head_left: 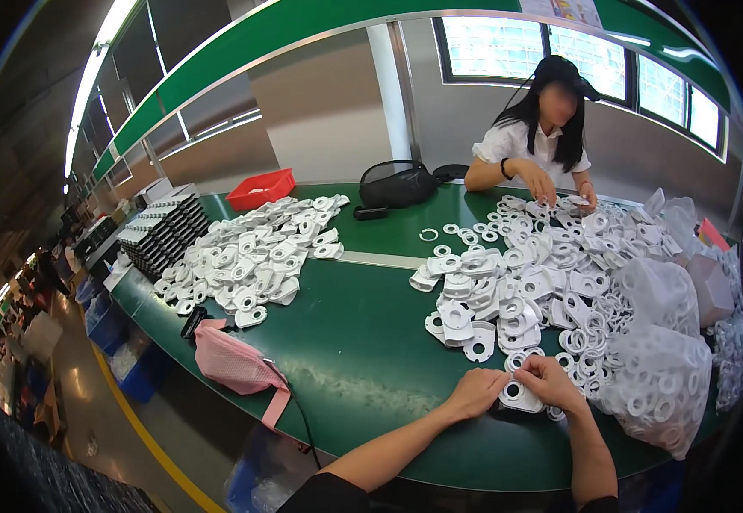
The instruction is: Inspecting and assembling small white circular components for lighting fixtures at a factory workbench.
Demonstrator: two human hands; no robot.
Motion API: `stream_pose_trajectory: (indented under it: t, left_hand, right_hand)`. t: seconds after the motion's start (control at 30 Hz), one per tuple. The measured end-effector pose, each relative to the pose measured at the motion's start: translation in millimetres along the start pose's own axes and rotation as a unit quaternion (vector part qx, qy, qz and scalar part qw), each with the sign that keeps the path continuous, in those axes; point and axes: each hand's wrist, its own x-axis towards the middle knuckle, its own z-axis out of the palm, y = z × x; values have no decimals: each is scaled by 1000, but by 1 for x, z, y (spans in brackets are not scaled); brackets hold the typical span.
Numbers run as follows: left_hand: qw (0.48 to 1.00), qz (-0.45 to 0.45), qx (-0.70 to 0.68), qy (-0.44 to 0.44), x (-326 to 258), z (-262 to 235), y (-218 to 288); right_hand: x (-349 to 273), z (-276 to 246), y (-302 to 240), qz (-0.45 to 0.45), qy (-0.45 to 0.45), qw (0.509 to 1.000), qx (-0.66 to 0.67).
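Note:
Near the front edge of the green table, my left hand (478, 393) and my right hand (551, 382) grip a white plastic housing (524, 400) between them. It is a flat part with a round hole, through which something dark shows. The left fingers are curled at its left side; the right fingers pinch its upper right. Fingertips partly cover the part, so I cannot tell whether a ring sits in it. Just beyond my hands spreads a heap of similar white housings (521, 316). Loose white rings (595, 342) lie beside my right hand.
Clear bags of rings (658, 389) stand at right. Another white housing pile (247, 256) lies at left, near stacked trays (164, 235) and a red bin (260, 189). A pink pouch (239, 359) and black mesh bag (397, 184) rest on the table (363, 342). A co-worker (542, 137) handles parts opposite.

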Motion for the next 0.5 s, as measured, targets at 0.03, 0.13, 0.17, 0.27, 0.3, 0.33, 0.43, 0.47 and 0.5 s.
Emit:
stream_pose_trajectory:
  t: [0.03,0.13,0.17,0.27,0.3,0.33,0.43,0.47,0.5]
  left_hand:
    - [1000,9,4,-8,0,0,-1]
    - [1000,1,-11,-23,1,-2,-1]
    - [1000,0,-11,-22,2,-3,-3]
    - [998,-21,-47,-42,4,0,-9]
    - [991,-13,-128,42,5,8,-9]
    - [971,-5,-205,126,3,11,-8]
    - [958,-128,-237,101,-1,-3,21]
    - [967,-25,-194,161,0,9,10]
    - [974,-3,-159,164,-3,12,10]
  right_hand:
    - [0,0,0,10,-9,1000,13]
    - [1,1,0,16,-19,999,37]
    - [1,2,-1,16,-20,999,37]
    - [3,8,-2,6,0,1000,25]
    - [7,15,6,-14,57,995,78]
    - [9,21,12,-35,113,984,131]
    - [11,30,10,-16,168,953,253]
    - [9,29,9,4,162,946,282]
    - [10,31,12,-1,177,936,303]
